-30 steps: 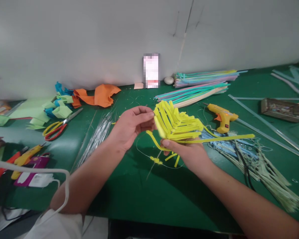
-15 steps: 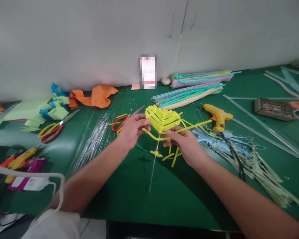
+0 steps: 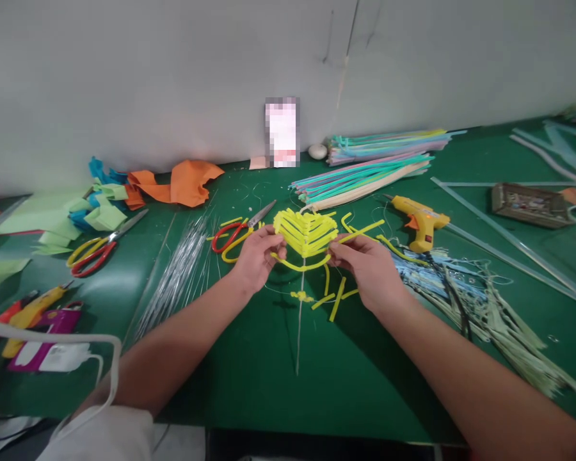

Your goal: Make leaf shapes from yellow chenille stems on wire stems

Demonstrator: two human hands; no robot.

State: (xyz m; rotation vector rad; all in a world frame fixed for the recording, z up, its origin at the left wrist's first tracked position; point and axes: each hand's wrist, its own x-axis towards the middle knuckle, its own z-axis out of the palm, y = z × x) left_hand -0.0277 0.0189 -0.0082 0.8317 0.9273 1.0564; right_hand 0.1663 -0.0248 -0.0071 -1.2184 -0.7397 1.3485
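A yellow leaf (image 3: 306, 234) built from rows of pipe cleaner stands on a thin wire stem (image 3: 299, 339) in the middle of the head view. My left hand (image 3: 258, 256) is closed at its left edge, pinching the leaf together with one end of a loose yellow pipe cleaner (image 3: 301, 266). That pipe cleaner sags in a curve below the leaf. On the other side my right hand (image 3: 365, 266) pinches it near the leaf's lower right edge, and its free end sticks out beyond the fingers. Small yellow knots (image 3: 301, 296) sit lower on the stem.
Red-and-yellow scissors (image 3: 230, 235) lie behind my left hand, beside silver wires (image 3: 175, 275). A yellow glue gun (image 3: 420, 221) rests right of centre, its cable running over blue and green strands (image 3: 504, 339). Pipe-cleaner bundles (image 3: 365, 182) and a phone (image 3: 282, 132) are at the back.
My right hand has slid a little right and up along the yellow pipe cleaner, drawing its curve wider under the leaf. The leaf has turned to face me more squarely.
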